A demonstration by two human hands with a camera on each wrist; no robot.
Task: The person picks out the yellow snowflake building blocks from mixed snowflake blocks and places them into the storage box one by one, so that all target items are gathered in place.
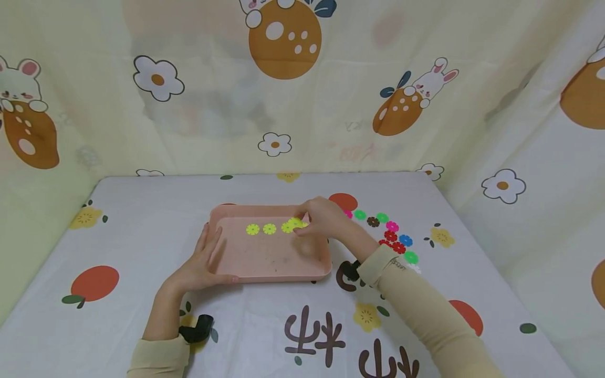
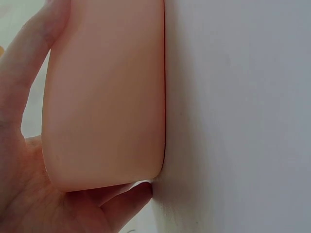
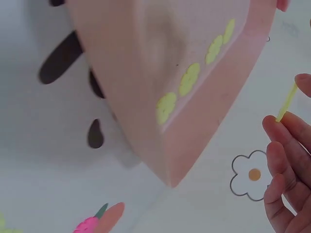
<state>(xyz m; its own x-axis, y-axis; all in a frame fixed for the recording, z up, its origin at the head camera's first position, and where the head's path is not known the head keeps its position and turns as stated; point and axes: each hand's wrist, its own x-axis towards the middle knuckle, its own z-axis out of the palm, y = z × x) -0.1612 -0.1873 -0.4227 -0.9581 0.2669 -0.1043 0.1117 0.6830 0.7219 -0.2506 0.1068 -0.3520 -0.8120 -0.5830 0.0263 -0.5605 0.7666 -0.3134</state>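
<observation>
A shallow pink tray (image 1: 269, 265) lies on the table. My left hand (image 1: 200, 265) holds its near left corner, thumb along the front wall and fingers at the left side; the left wrist view shows the tray's outer wall (image 2: 107, 107) against the palm. Over the tray's right part, my right hand (image 1: 323, 218) pinches a yellow flower-shaped piece (image 3: 286, 103) between thumb and fingertip, edge-on in the right wrist view. Several like it, such as a yellow flower piece (image 1: 252, 229), lie in a row along the tray's far side. My right hand partly hides this row in the head view.
Right of the tray, loose flower pieces in green (image 1: 360, 215), brown (image 1: 373, 222), blue (image 1: 405, 240), red (image 1: 399, 248) and pink lie scattered, partly behind the right forearm. A patterned cloth (image 1: 142, 336) covers the table, and a printed curtain (image 1: 212, 121) hangs behind it.
</observation>
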